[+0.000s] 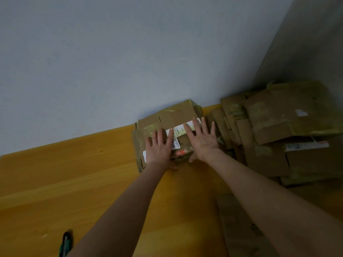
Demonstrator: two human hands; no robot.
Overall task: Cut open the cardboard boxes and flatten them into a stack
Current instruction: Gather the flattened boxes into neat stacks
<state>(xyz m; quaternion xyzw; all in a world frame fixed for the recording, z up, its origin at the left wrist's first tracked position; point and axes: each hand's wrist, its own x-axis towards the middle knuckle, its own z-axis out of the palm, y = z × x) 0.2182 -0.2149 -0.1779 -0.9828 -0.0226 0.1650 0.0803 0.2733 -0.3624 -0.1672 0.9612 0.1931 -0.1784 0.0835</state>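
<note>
A flattened brown cardboard box (pixel 176 115) with a white shipping label lies on the wooden floor against the pale wall. My left hand (pixel 157 147) presses flat on its left part, fingers straight and spread. My right hand (pixel 202 138) presses flat on its right part, fingers spread, thumb down at the near edge. To the right sits a pile of flattened cardboard boxes (pixel 274 123) in the room's corner. A green-handled cutter (pixel 65 243) lies on the floor at the lower left, apart from both hands.
The wooden floor (pixel 74 182) stretches to the left and toward me. Another piece of cardboard (pixel 239 229) lies on the floor under my right forearm. The walls meet in a corner at the upper right.
</note>
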